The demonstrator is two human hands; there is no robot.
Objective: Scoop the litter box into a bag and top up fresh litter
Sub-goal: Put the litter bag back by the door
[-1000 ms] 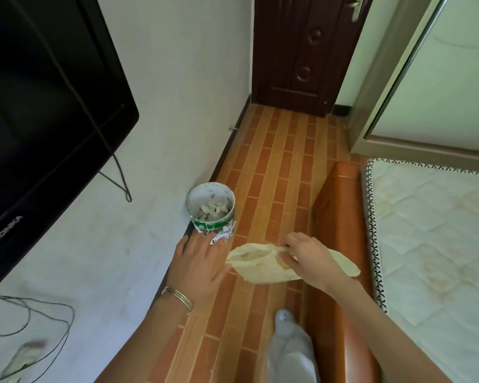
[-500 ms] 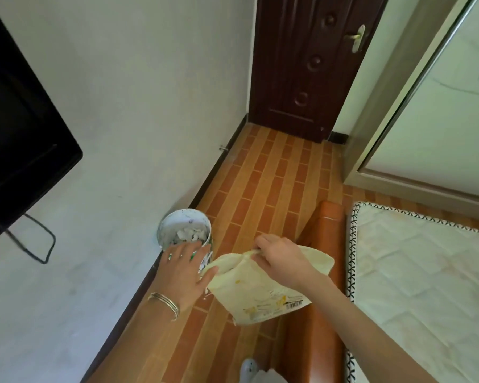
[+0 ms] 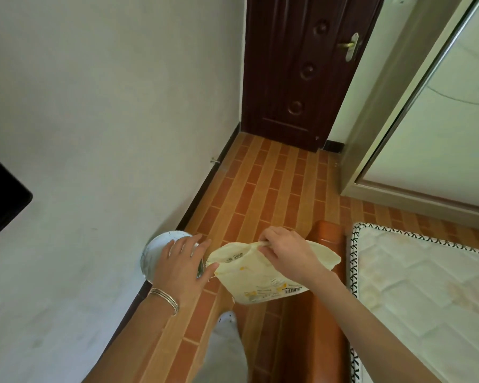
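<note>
A pale yellow plastic bag [image 3: 256, 284] with a barcode label hangs above the brick-patterned floor. My right hand [image 3: 285, 252] pinches its top edge and holds it up. A small white round bucket [image 3: 153, 254] stands on the floor against the wall, its inside hidden. My left hand [image 3: 180, 269], a bangle at its wrist, is spread flat over the bucket's rim with straight fingers. Its thumb lies next to the bag's mouth.
A brown bed frame [image 3: 325, 313] with a white quilted mattress [image 3: 426, 288] fills the right side. A dark wooden door [image 3: 302, 73] is shut at the end of the narrow floor strip. A black TV corner [image 3: 0, 194] juts out at left. My leg [image 3: 227, 346] is below.
The bag has turned from lying flat to hanging, its barcode side now showing. My left hand has slid over the bucket and covers its top. The view has tilted up towards the door.
</note>
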